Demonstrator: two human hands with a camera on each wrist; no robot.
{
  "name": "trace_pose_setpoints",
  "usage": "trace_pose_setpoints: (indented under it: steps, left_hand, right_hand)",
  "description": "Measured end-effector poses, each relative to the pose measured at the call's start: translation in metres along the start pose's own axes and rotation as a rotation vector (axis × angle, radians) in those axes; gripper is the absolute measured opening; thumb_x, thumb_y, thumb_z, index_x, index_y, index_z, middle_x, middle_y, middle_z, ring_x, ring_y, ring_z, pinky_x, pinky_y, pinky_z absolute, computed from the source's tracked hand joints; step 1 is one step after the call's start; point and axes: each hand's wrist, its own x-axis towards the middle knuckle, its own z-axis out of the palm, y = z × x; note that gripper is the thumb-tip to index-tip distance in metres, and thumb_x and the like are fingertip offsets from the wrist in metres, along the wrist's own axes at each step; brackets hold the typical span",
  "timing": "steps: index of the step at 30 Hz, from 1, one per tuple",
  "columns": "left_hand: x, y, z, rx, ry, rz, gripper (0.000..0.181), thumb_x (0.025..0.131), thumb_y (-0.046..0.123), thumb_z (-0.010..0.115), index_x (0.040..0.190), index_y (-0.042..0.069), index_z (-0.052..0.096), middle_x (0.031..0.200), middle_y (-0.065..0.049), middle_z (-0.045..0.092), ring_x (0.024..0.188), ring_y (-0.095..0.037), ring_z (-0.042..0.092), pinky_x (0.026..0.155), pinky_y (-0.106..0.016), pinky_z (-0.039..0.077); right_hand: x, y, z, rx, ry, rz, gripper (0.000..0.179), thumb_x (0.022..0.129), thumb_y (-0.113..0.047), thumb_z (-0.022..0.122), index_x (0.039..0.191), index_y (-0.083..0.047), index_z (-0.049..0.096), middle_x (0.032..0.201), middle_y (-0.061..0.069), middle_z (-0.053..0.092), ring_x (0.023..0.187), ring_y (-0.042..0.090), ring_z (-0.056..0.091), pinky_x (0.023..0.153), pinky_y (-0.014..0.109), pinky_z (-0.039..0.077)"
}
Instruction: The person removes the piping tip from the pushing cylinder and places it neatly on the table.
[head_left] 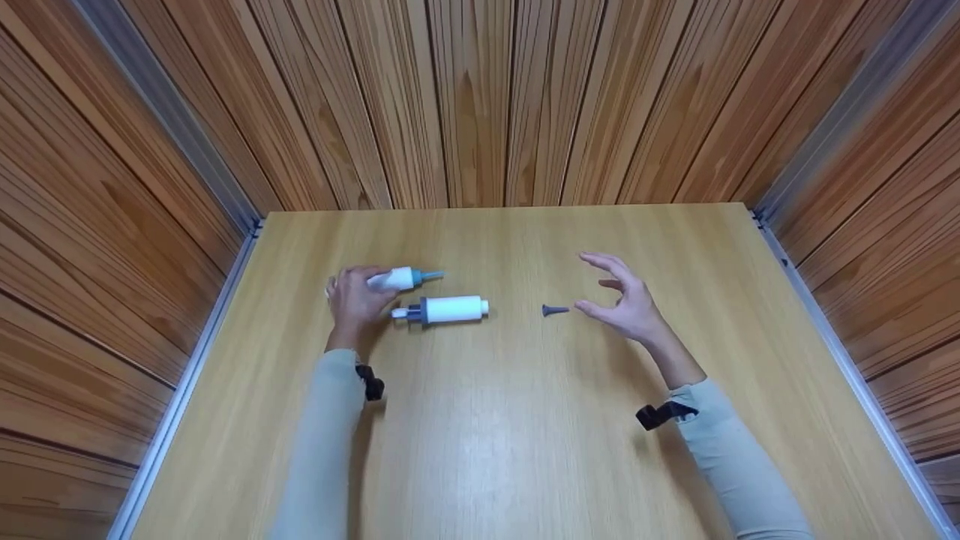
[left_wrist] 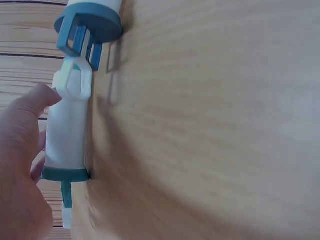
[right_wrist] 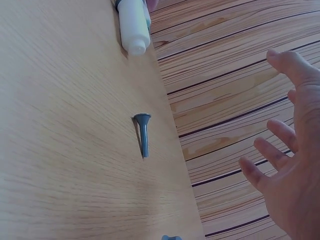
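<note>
While the wood-panelled walls [head_left: 480, 97] close off the left, right and far sides, they look too distant to hinder the work; the smooth-looking tabletop [head_left: 487, 435] matters more, since a nudge could set a round barrel rolling across it.

The left hand [head_left: 358, 300] grasps a syringe with a blue-green nozzle [head_left: 394, 280] at the far left, thumb on the near side of its barrel and fingers on the far side. Lifting that syringe carelessly could knock its neighbour, because little room separates them. The right hand [head_left: 630, 306] is released, fingers spread and holding nothing, above the right part of the tabletop; should it drop without care, its thumb could push the small piece there away.

That neighbour, a dark-collared syringe [head_left: 454, 309], lies just nearer, roughly parallel, with its handle to the left and its blunt white tip to the right. The handle sits right beside the left hand and is the chief obstacle; whether it touches the other barrel I cannot tell.

Black wrist cameras [head_left: 667, 415] jut inward from both cuffs and might catch on things if a forearm dips.

Smallest is the dark tapered nozzle [head_left: 555, 310], lying between the bare-tipped syringe and the right thumb, flared end left. Being slim, it could slip from a hurried pinch.
</note>
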Motion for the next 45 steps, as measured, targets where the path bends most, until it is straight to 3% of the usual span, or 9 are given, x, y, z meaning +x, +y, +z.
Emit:
trace_pose_setpoints:
  steps: [2,7,12,17,23,35,45]
  left_hand:
    - [-0.001,-0.004,-0.002,0.015,-0.001,0.005,0.048,0.098,0.029,0.087,0.144,0.017,0.077,0.156,-0.015,0.069,0.154,-0.04,0.05,0.142,-0.07,0.007]
    - [-0.003,-0.016,-0.007,0.025,0.002,-0.005,0.05,0.097,0.027,0.087,0.144,0.015,0.077,0.156,-0.017,0.069,0.149,-0.042,0.054,0.134,-0.067,0.026]
    - [-0.006,-0.027,-0.012,-0.009,-0.031,-0.016,0.05,0.098,0.023,0.086,0.145,0.012,0.075,0.155,-0.019,0.068,0.147,-0.043,0.057,0.129,-0.067,0.04]
    - [-0.006,-0.031,-0.016,-0.039,-0.056,-0.035,0.046,0.1,0.021,0.084,0.145,0.013,0.076,0.154,-0.018,0.068,0.148,-0.043,0.057,0.13,-0.069,0.041]
    - [-0.007,-0.031,-0.017,-0.006,-0.04,-0.036,0.045,0.1,0.02,0.083,0.143,0.011,0.077,0.152,-0.019,0.07,0.148,-0.044,0.06,0.129,-0.069,0.044]
    - [-0.008,-0.029,-0.018,-0.028,-0.056,-0.056,0.043,0.101,0.02,0.083,0.143,0.012,0.076,0.151,-0.018,0.069,0.148,-0.043,0.059,0.13,-0.069,0.042]
    - [-0.007,-0.025,-0.026,-0.051,-0.044,-0.025,0.046,0.102,0.016,0.082,0.147,0.009,0.072,0.156,-0.021,0.066,0.151,-0.045,0.058,0.132,-0.07,0.041]
  right_hand:
    - [-0.001,0.002,-0.001,0.027,0.0,0.0,0.073,0.091,0.006,0.086,0.159,-0.001,0.059,0.165,0.024,0.058,0.151,0.005,0.053,0.116,0.027,0.051]
    - [-0.003,0.005,-0.002,0.089,0.003,-0.004,0.073,0.092,0.008,0.082,0.16,0.0,0.057,0.164,0.025,0.058,0.152,0.02,0.057,0.113,0.024,0.055]
    - [-0.005,0.008,-0.003,0.154,0.01,-0.003,0.073,0.093,0.009,0.078,0.161,0.001,0.055,0.162,0.003,0.063,0.149,0.019,0.061,0.11,0.026,0.058]
    - [-0.005,0.007,-0.003,0.257,0.011,-0.016,0.073,0.092,0.016,0.072,0.161,0.009,0.049,0.159,-0.015,0.06,0.146,0.022,0.064,0.108,0.028,0.061]
    - [-0.005,0.004,-0.003,0.336,0.006,0.024,0.075,0.092,0.015,0.073,0.162,0.011,0.045,0.159,-0.013,0.057,0.145,0.026,0.062,0.106,0.027,0.062]
    - [-0.006,0.006,-0.005,0.326,0.005,0.013,0.075,0.093,0.015,0.072,0.162,0.011,0.043,0.159,-0.012,0.057,0.148,0.027,0.061,0.108,0.027,0.062]
    - [-0.004,0.006,-0.006,0.327,0.0,-0.011,0.075,0.094,0.015,0.073,0.162,0.012,0.042,0.16,-0.014,0.057,0.148,0.024,0.062,0.11,0.028,0.062]
